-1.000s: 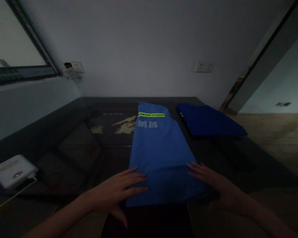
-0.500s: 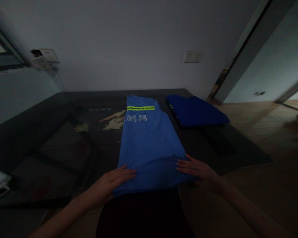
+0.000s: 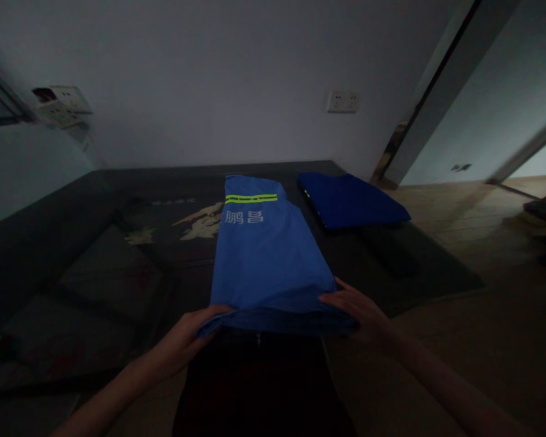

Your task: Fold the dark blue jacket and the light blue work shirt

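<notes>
A long blue garment (image 3: 264, 255) with yellow-green reflective stripes and white characters lies folded lengthwise on a dark table (image 3: 95, 255). My left hand (image 3: 188, 334) grips its near left corner, fingers curled under the lifted hem. My right hand (image 3: 361, 312) holds the near right corner, thumb on top and fingers around the edge. The near edge of the cloth is raised slightly off the table.
A darker blue folded garment (image 3: 352, 200) lies at the table's far right. Wall sockets (image 3: 343, 101) sit on the back wall, and a power strip (image 3: 59, 103) hangs at the left. A wooden floor (image 3: 473, 243) and a doorway lie to the right.
Both hands went from lying flat on the garment's near end to gripping its near corners, and the hem has lifted. The view has swung to the right, so the white device at left is out of sight.
</notes>
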`<action>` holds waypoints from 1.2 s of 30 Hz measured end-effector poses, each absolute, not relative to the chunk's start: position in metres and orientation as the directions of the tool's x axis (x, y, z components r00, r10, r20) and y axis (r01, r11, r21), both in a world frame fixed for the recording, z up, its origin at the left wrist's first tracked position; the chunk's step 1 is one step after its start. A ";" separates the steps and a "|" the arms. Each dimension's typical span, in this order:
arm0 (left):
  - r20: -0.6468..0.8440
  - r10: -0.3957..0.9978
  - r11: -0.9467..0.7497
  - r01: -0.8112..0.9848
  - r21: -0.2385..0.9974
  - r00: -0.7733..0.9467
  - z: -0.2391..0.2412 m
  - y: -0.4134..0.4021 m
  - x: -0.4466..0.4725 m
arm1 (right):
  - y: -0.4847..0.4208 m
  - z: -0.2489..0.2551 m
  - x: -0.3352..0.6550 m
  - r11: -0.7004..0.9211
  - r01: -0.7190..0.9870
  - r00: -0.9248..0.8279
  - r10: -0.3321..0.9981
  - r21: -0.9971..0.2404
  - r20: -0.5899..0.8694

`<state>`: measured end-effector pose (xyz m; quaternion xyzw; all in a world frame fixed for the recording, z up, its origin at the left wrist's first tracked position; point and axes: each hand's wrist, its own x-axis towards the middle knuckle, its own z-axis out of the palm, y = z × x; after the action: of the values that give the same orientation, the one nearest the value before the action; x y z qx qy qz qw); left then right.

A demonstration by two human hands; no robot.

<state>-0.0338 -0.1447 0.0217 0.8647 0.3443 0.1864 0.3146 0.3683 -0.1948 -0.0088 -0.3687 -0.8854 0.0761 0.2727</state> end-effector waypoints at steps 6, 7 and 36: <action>0.142 0.705 -0.595 0.471 0.651 0.695 0.019 -0.144 -0.035 | -0.192 -0.006 0.360 0.732 0.576 -0.541 0.675 -0.363 0.502; 0.168 0.654 -0.642 0.423 0.639 0.737 0.018 -0.143 -0.036 | -0.192 -0.007 0.361 0.747 0.560 -0.548 0.658 -0.357 0.516; 0.052 0.261 -0.961 0.255 0.111 0.964 0.022 -0.131 -0.040 | -0.174 0.003 0.373 0.878 0.478 -0.870 0.475 -0.013 0.134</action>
<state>-0.0401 -0.1309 0.0223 0.9896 0.1304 0.0330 0.0520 0.3732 -0.1737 0.0033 -0.2464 -0.9668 -0.0101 0.0665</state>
